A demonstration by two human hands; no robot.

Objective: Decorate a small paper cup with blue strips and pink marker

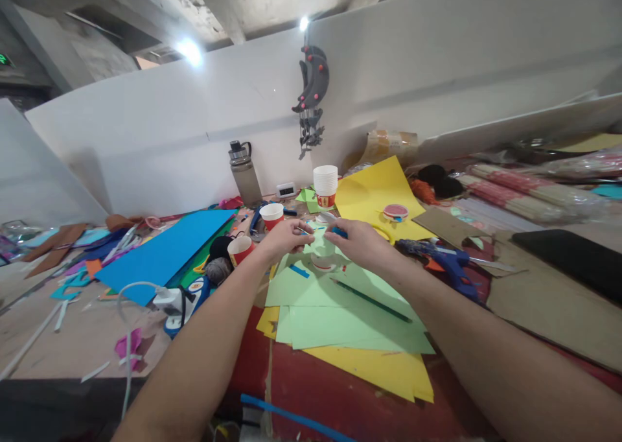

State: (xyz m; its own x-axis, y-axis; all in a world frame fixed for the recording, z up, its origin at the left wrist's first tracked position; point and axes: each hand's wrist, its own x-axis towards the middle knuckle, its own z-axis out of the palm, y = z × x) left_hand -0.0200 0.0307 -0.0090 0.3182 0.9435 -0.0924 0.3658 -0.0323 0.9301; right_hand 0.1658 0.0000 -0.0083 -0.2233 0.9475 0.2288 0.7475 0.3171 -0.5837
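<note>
My left hand (290, 237) is closed in a pinch, with a thin bit of blue at its fingertips. Opposite it, my right hand (358, 240) has its fingers closed round a small blue piece (339, 232), whose kind I cannot make out. Between and just below both hands stands a cup wrapped in pale green paper (322, 253), partly covered by the fingers. It rests on pale green paper sheets (321, 325). A short blue strip (299, 271) and a dark pencil (372, 299) lie on these sheets.
Two red-and-white paper cups, one upright (271, 216) and one tilted (240, 250), are left of my hands. A cup stack (325, 186), yellow sheet (376, 192) and bottle (244, 176) stand behind. Right lies a blue glue gun (454, 270); left, a power strip (187, 302).
</note>
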